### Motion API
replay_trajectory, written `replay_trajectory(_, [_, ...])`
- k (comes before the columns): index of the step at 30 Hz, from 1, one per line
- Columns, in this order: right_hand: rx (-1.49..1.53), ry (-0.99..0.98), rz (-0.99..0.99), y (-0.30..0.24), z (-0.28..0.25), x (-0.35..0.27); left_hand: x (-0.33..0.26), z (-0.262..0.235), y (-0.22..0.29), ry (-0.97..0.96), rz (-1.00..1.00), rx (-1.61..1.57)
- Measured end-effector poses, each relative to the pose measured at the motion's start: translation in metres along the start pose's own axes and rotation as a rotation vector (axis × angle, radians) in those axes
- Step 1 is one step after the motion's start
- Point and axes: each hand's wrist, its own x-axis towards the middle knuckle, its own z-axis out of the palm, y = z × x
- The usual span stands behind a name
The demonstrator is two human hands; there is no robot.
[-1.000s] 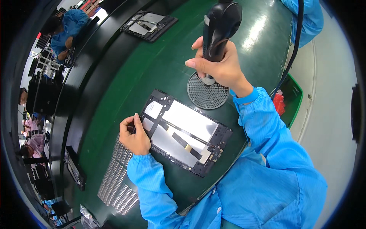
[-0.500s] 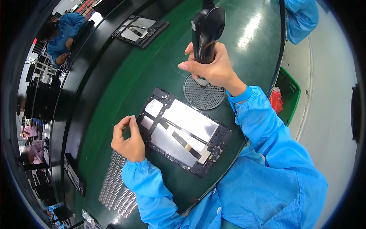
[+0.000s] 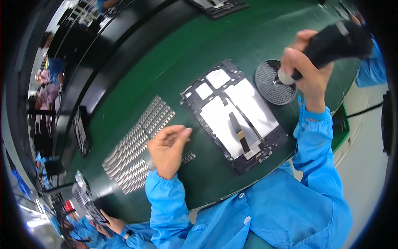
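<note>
My right hand is wrapped round a black electric screwdriver, which tilts over a round dimpled screw tray. The driver's pale nose end is at the tray's surface; its tip is hard to make out. Left of the tray lies an opened tablet, with silver plates, ribbon cables and a black frame. My left hand is between the tablet and the rows of small metal parts, touching neither visibly. Its thumb and forefinger are pinched together, and whatever they hold is too small to tell.
Another opened device lies at the far edge of the green table. A dark flat device stands at the left. Co-workers' hands hold a device at lower left. A green bin is beyond the table's right edge.
My view has turned, shifting the tablet and tray rightward. The screwdriver has gone from nearly upright to tilted right. My left hand has moved from the tablet's corner toward the rows of parts.
</note>
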Motion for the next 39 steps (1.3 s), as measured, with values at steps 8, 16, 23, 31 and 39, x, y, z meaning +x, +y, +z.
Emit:
replay_trajectory(8, [0.180,-0.263,0.131,-0.026,0.069,-0.026,0.005,0.017,-0.010,-0.154,-0.118,-0.083])
replay_trajectory(16, [0.119,-0.514,0.008,-0.018,0.112,-0.035,0.016,0.019,-0.018,-0.197,-0.027,0.050])
replay_trajectory(23, [0.084,-0.514,0.191,0.004,0.123,-0.044,0.016,0.019,-0.020,-0.173,-0.060,0.027])
replay_trajectory(31, [0.079,-0.504,0.185,0.015,0.126,-0.046,0.026,0.012,-0.014,-0.268,-0.242,-0.005])
replay_trajectory(39, [0.142,-0.543,0.174,0.008,0.140,-0.048,0.029,0.010,-0.012,-0.295,-0.242,-0.007])
